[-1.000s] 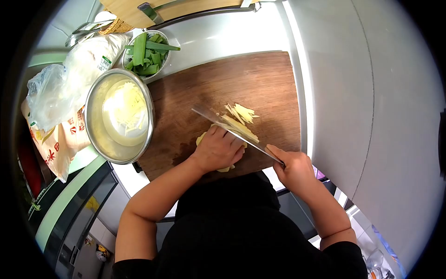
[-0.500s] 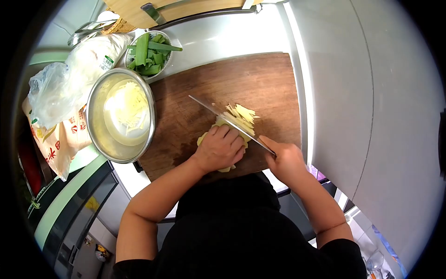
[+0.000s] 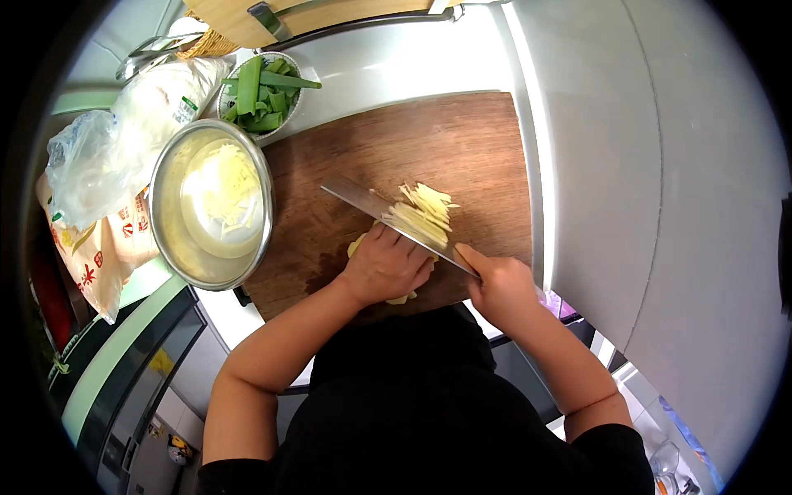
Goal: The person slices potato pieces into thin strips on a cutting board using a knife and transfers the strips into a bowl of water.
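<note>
Pale-yellow vegetable slices [image 3: 355, 245] sit pinned beneath the curled left hand [image 3: 389, 262]; the right hand [image 3: 502, 289] clasps a long, steel-bladed knife [image 3: 363, 200]: keep fingertips tucked behind it.

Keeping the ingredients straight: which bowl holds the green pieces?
The small white bowl at the back; the larger metal bowl holds pale strips instead.

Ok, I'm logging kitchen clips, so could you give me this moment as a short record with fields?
left hand: curled over pale slices, pinning them
right hand: gripping the knife by its handle
surface: wooden cutting board
cut strips: beside the blade
steel bowl: at the board's left, holding pale shreds
</note>
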{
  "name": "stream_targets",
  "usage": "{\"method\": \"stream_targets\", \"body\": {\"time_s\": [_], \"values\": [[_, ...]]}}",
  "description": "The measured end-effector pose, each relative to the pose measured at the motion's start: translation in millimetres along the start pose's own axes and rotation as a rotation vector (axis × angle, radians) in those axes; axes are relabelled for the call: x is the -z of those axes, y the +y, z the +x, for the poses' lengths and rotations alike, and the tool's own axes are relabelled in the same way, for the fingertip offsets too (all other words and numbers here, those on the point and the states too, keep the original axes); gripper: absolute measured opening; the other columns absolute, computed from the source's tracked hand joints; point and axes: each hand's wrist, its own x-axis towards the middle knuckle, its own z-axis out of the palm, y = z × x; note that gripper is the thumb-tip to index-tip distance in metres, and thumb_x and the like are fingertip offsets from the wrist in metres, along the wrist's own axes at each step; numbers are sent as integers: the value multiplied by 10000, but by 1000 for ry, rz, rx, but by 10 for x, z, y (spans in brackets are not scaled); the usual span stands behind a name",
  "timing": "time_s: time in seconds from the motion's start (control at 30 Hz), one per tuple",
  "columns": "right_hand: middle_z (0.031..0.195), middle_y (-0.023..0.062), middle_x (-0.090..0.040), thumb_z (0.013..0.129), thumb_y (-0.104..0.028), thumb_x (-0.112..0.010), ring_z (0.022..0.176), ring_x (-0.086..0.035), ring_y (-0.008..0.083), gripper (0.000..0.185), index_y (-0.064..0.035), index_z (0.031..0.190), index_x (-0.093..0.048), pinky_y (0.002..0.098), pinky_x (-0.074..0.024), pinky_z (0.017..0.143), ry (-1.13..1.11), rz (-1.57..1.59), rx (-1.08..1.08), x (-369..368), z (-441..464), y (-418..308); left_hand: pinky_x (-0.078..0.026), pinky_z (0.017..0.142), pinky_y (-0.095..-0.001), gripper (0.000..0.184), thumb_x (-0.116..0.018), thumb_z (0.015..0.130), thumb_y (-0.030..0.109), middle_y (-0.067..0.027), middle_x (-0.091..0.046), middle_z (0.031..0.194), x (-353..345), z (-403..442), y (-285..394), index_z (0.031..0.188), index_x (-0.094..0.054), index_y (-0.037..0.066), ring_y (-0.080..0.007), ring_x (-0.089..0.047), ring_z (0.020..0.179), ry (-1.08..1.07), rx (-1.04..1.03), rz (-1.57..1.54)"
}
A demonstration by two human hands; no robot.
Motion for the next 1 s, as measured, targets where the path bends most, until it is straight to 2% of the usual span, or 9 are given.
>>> {"method": "stream_targets", "body": {"time_s": [0.13, 0.2, 0.3, 0.47, 0.7, 0.83, 0.9, 1.0], "values": [[700, 144, -632, 726, -71, -648, 626, -616, 339, 375, -78, 1099, -613, 430, -497, 570, 53, 38, 13, -116, 89, 40, -447, 778, -361, 225, -667, 721, 258, -58, -583, 891, 16, -14, -1, 860, -624, 86, -240, -550, 870, -3, -1, -20], [700, 144, -632, 728, -74, -648, 628, -615, 340, 368, -77, 1095, -616, 430, -498, 573, 81, 66, 16, -86, 59, 74, -443, 742, -356, 190, -670, 719, 255, -45, -558, 845, -9, -40, 3, 806, -607, 99, -227, -540, 837, -104, 44, -43], [697, 147, -631, 724, -66, -650, 629, -612, 346, 359, -67, 1082, -625, 427, -499, 577, 99, 115, 28, 31, -20, 44, -437, 714, -353, 171, -674, 713, 247, -37, -535, 813, -27, -49, 15, 772, -589, 111, -219, -531, 814, -72, 44, -45], [688, 151, -629, 717, -39, -648, 627, -612, 344, 354, -64, 1070, -632, 423, -492, 565, 12, 117, 4, 159, -129, 19, -440, 724, -357, 171, -678, 711, 243, -39, -547, 831, -17, -20, 1, 791, -599, 113, -227, -535, 821, -20, 4, -37], [670, 154, -618, 725, -52, -646, 619, -609, 347, 359, -66, 1082, -608, 431, -490, 564, 18, 63, 33, 33, -33, 20, -454, 788, -376, 245, -679, 707, 237, -64, -585, 916, -19, -39, 2, 897, -631, 90, -241, -556, 882, -26, 20, -56], [687, 168, -620, 730, -58, -633, 624, -607, 351, 351, -64, 1082, -620, 434, -492, 577, 30, 41, 2, -94, 105, -25, -451, 771, -371, 236, -680, 700, 235, -65, -586, 927, -5, -1, 3, 879, -630, 90, -239, -556, 881, -2, 23, -35], [704, 176, -625, 726, -40, -625, 630, -606, 350, 349, -65, 1073, -646, 430, -496, 589, 46, 69, -18, -119, 89, -24, -445, 729, -355, 194, -680, 697, 237, -48, -561, 861, -12, -10, 12, 820, -612, 103, -223, -542, 834, 7, 21, -35], [673, 173, -614, 743, -69, -629, 627, -608, 356, 341, -50, 1084, -613, 437, -491, 574, 55, 94, 10, -44, 64, 29, -433, 687, -340, 170, -678, 697, 236, -32, -511, 782, -10, -35, 10, 759, -578, 114, -207, -515, 775, -48, 30, -50]]}}
